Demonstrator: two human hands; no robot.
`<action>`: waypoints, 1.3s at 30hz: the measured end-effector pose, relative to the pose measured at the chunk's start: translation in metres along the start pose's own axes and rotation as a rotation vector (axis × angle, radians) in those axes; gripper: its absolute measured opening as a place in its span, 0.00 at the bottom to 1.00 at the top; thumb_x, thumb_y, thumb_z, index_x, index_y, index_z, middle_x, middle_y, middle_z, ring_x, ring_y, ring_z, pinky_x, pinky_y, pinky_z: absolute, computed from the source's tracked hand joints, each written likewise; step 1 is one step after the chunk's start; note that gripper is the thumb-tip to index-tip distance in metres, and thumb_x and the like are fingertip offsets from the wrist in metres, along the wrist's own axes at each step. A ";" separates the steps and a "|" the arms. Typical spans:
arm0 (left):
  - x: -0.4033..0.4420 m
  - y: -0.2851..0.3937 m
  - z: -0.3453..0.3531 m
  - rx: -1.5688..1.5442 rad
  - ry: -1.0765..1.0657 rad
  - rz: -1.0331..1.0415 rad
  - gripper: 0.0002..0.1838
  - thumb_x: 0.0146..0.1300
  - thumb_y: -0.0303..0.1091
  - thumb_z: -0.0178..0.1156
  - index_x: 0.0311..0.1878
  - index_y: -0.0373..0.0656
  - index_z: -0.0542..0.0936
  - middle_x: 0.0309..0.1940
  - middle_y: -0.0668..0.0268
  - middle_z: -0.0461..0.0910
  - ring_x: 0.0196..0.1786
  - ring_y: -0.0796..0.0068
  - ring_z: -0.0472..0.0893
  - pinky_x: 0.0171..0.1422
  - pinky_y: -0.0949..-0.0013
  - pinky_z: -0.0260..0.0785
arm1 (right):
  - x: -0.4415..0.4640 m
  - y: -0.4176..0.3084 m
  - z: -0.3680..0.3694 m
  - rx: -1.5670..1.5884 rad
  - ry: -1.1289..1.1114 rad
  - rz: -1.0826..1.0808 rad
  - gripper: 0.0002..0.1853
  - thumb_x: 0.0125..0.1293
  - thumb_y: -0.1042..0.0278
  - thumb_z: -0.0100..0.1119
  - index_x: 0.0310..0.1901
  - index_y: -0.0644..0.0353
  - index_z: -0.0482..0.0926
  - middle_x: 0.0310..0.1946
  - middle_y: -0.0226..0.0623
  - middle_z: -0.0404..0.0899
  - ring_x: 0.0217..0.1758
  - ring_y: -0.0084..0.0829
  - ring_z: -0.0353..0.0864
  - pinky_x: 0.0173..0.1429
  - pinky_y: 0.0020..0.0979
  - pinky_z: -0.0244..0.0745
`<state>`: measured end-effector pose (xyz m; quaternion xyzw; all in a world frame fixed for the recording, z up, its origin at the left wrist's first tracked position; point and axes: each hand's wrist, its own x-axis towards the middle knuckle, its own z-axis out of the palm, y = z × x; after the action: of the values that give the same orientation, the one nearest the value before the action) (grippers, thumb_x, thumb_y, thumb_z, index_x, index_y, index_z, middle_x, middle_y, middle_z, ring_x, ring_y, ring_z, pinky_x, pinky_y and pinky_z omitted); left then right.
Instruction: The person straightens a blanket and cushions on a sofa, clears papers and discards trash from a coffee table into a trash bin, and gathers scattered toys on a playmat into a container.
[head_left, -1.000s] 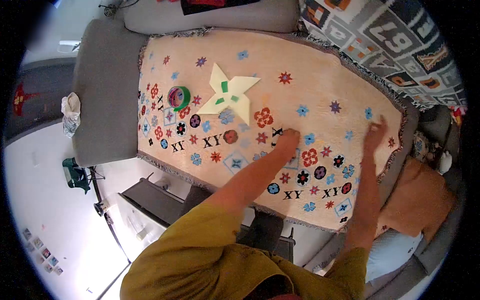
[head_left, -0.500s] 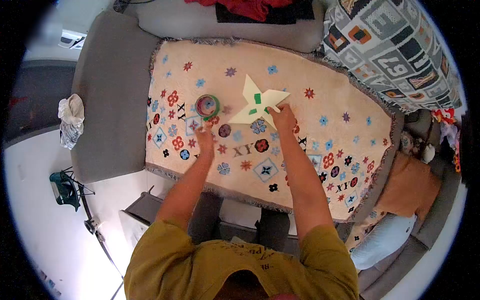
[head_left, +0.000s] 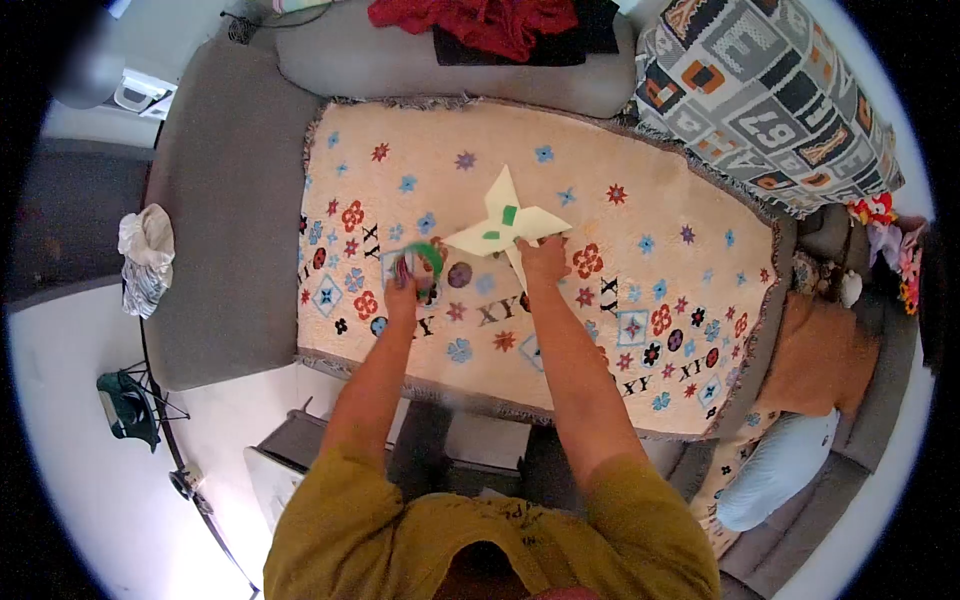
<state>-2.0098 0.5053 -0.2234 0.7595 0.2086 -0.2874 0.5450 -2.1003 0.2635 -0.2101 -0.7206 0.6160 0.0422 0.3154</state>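
A roll of green tape, blurred by motion, is gripped at its near-left side by my left hand. To its right is a pale yellow four-pointed paper star with small green tape pieces near its middle. My right hand has its fingers closed on the star's lower right part, between two points. Those fingers partly hide the paper beneath them. Star and tape are both over the patterned blanket.
Grey sofa arms and a backrest border the blanket. Red cloth lies at the back, a patterned cushion at the back right. Brown and light blue cushions are on the right. White cloth hangs at the left.
My left hand has taken hold of the tape roll, which has moved toward me from where it was. The paper star has shifted slightly in my right hand. The head view has shifted.
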 end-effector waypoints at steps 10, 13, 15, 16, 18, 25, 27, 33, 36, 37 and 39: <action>-0.128 -0.086 -0.121 -0.206 -0.075 -0.101 0.15 0.61 0.28 0.54 0.50 0.40 0.67 0.36 0.64 0.75 0.33 0.75 0.76 0.31 0.72 0.70 | -0.014 0.052 -0.018 0.912 -0.405 0.184 0.13 0.56 0.68 0.62 0.41 0.61 0.74 0.38 0.35 0.76 0.39 0.27 0.74 0.41 0.31 0.70; -0.159 -0.070 -0.141 -0.039 -0.152 -0.197 0.14 0.61 0.28 0.53 0.50 0.40 0.68 0.36 0.64 0.74 0.32 0.74 0.76 0.31 0.72 0.70 | -0.049 0.079 -0.063 1.239 -0.423 0.316 0.14 0.59 0.71 0.57 0.46 0.63 0.70 0.41 0.38 0.74 0.41 0.31 0.76 0.43 0.33 0.74; -0.175 -0.054 -0.147 -0.016 -0.201 -0.167 0.14 0.61 0.29 0.52 0.51 0.41 0.68 0.35 0.66 0.75 0.31 0.75 0.76 0.31 0.73 0.70 | -0.064 0.116 -0.084 1.418 -0.328 0.242 0.13 0.56 0.70 0.61 0.42 0.61 0.72 0.36 0.37 0.75 0.39 0.31 0.75 0.42 0.31 0.72; -0.184 -0.046 -0.151 -0.001 -0.230 -0.151 0.14 0.61 0.29 0.51 0.51 0.42 0.68 0.34 0.66 0.75 0.31 0.75 0.75 0.30 0.73 0.70 | -0.077 0.131 -0.097 1.507 -0.271 0.201 0.12 0.54 0.69 0.63 0.39 0.60 0.73 0.34 0.36 0.75 0.38 0.31 0.75 0.41 0.30 0.71; -0.177 -0.043 -0.160 0.023 -0.335 -0.136 0.14 0.61 0.29 0.51 0.51 0.42 0.68 0.34 0.66 0.75 0.31 0.75 0.76 0.30 0.72 0.70 | -0.107 0.148 -0.143 1.642 -0.341 0.244 0.13 0.56 0.70 0.60 0.43 0.60 0.71 0.35 0.39 0.75 0.36 0.35 0.76 0.40 0.36 0.75; -0.195 0.054 -0.152 0.201 -0.588 0.021 0.16 0.61 0.27 0.50 0.54 0.41 0.67 0.46 0.59 0.74 0.42 0.65 0.78 0.34 0.66 0.76 | -0.240 0.171 -0.286 2.051 -0.173 0.085 0.15 0.58 0.72 0.54 0.48 0.61 0.71 0.44 0.39 0.77 0.50 0.36 0.76 0.55 0.37 0.73; -0.199 0.073 -0.147 0.255 -0.669 0.058 0.17 0.61 0.26 0.49 0.55 0.42 0.66 0.48 0.58 0.73 0.45 0.63 0.77 0.36 0.65 0.77 | -0.278 0.172 -0.316 2.130 -0.137 -0.012 0.16 0.58 0.73 0.54 0.49 0.61 0.71 0.45 0.38 0.77 0.51 0.36 0.75 0.57 0.37 0.71; -0.221 0.102 -0.121 0.352 -0.873 0.114 0.15 0.61 0.26 0.51 0.52 0.43 0.68 0.48 0.60 0.72 0.46 0.64 0.77 0.35 0.65 0.77 | -0.364 0.195 -0.382 2.012 0.162 -0.386 0.12 0.59 0.76 0.53 0.46 0.57 0.74 0.48 0.34 0.75 0.54 0.32 0.72 0.62 0.37 0.64; -0.261 0.107 -0.098 0.333 -0.957 0.057 0.20 0.62 0.30 0.52 0.58 0.45 0.65 0.52 0.59 0.70 0.51 0.62 0.74 0.39 0.63 0.76 | -0.380 0.234 -0.406 1.600 0.520 -0.597 0.11 0.59 0.74 0.55 0.45 0.57 0.75 0.50 0.35 0.74 0.54 0.29 0.72 0.61 0.34 0.64; -0.276 0.103 -0.091 0.345 -0.919 0.054 0.22 0.62 0.30 0.52 0.60 0.46 0.64 0.54 0.58 0.69 0.53 0.61 0.73 0.41 0.62 0.76 | -0.392 0.244 -0.424 1.599 0.522 -0.723 0.10 0.57 0.71 0.59 0.41 0.57 0.77 0.50 0.37 0.74 0.54 0.28 0.71 0.60 0.32 0.63; -0.304 0.089 -0.074 0.413 -0.905 0.073 0.26 0.63 0.36 0.52 0.63 0.44 0.60 0.58 0.56 0.65 0.59 0.57 0.68 0.48 0.60 0.74 | -0.411 0.262 -0.446 1.498 0.701 -0.669 0.09 0.53 0.66 0.62 0.35 0.58 0.79 0.48 0.38 0.75 0.53 0.30 0.72 0.60 0.32 0.62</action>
<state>-2.1656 0.5458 0.0588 0.6575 -0.1369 -0.6041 0.4289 -2.5837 0.3800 0.2250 -0.4391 0.3005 -0.6886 0.4927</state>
